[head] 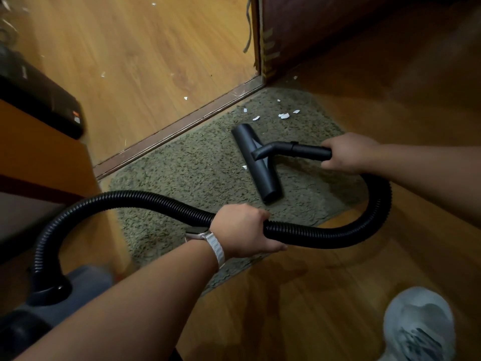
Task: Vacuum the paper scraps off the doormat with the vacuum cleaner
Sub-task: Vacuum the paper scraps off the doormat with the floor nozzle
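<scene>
Right hand (348, 153) gripped wand (309, 150); left hand (242, 230) gripped hose (156, 201). Floor nozzle (256, 162) flat on doormat (182, 173), paper scraps (283, 115) beyond it.

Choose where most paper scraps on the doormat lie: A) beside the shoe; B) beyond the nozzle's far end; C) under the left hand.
B: the paper scraps cluster on the doormat just past the far end of the nozzle.

Vacuum body (78, 285) blurred, cut off bottom-left; shoe (419, 327) cropped.
</scene>
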Motion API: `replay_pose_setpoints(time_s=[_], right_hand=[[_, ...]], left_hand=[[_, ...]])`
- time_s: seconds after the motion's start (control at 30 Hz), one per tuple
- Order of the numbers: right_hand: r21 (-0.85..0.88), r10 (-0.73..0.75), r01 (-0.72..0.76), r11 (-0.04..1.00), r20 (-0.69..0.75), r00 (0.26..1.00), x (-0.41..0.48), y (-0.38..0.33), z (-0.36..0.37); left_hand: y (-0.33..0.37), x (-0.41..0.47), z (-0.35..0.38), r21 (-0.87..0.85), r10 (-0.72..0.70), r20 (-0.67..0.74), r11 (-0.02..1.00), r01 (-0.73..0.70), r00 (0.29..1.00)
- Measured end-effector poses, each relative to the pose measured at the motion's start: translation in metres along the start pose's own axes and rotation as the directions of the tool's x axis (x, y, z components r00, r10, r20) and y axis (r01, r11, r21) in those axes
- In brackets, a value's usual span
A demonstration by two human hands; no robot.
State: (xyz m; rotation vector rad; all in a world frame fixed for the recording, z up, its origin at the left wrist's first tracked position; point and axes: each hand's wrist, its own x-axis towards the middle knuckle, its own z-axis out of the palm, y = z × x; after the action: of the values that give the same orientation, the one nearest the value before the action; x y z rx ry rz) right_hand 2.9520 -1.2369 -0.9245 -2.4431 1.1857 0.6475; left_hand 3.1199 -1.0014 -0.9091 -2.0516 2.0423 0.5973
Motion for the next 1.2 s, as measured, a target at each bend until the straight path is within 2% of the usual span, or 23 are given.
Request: replay_pose_setpoints(time_s=[0.2,0.3,0.47,0.63,0.83,1.0,1.1,1.2], right_hand=[[-0.104,-0.141,0.140,0.985,-0.005,0.990,0.012,-0.038,-0.001],[-0.157,-0.227,0.235,0.959,0.064,0.972,0.009,-0.047,0.001],[-0.202,-0.259,0.280,0.938,0.125,0.958,-0.004,-0.043,0.006],[-0.208,-0.213,0.236,0.949,0.125,0.969,-0.013,-0.026,0.002],[-0.094,-0.059,0.067,0.993,0.089,0.994,-0.020,-0.008,-0.003],[-0.101,0.027,-0.021,0.995,0.062,0.998,-0.019,0.005,-0.010],[-0.085,0.038,-0.033,0.996,0.051,0.998,-0.018,0.005,-0.011],[-0.086,-0.010,0.015,0.996,0.056,0.998,-0.018,-0.003,-0.006]], left_hand=[[-0.014,-0.013,-0.001,0.030,-0.038,0.013,0.999,0.038,0.999],[-0.015,-0.017,-0.001,0.047,-0.032,0.015,0.998,0.032,0.999],[-0.008,-0.019,-0.001,0.059,0.004,0.004,0.998,-0.004,1.000],[-0.006,-0.022,-0.002,0.036,-0.002,0.005,0.999,0.002,1.000],[-0.006,-0.026,-0.004,0.033,-0.023,0.019,0.999,0.023,1.000],[-0.005,-0.026,-0.006,0.007,-0.041,0.006,0.999,0.041,0.999],[-0.006,-0.025,-0.006,0.012,-0.037,0.002,0.999,0.037,0.999],[-0.007,-0.024,-0.005,0.033,-0.026,-0.006,0.999,0.026,1.000]])
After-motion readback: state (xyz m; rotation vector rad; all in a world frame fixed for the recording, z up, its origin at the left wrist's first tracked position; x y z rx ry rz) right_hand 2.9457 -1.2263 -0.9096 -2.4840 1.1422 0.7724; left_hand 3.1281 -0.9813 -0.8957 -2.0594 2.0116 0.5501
